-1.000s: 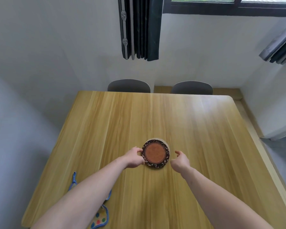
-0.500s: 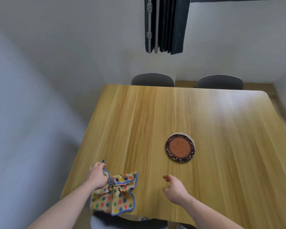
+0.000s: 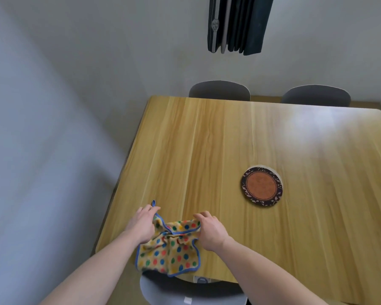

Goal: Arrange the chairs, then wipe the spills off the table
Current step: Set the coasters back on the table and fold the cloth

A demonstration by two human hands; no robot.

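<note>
Head view showed the right hand (image 3: 211, 233) had just joined the left hand (image 3: 142, 225) on the dotted cloth (image 3: 172, 252), each pinching a top corner at the wooden table's (image 3: 207, 150) near-left edge. Chairs (image 3: 219, 90) looked tucked in, so wiping seemed next. No spill was discernible under the glare; the round coaster (image 3: 262, 186) lay well apart. The cloth's lower edge overhung the table, and the near chair (image 3: 185, 291) was cut off.
</note>
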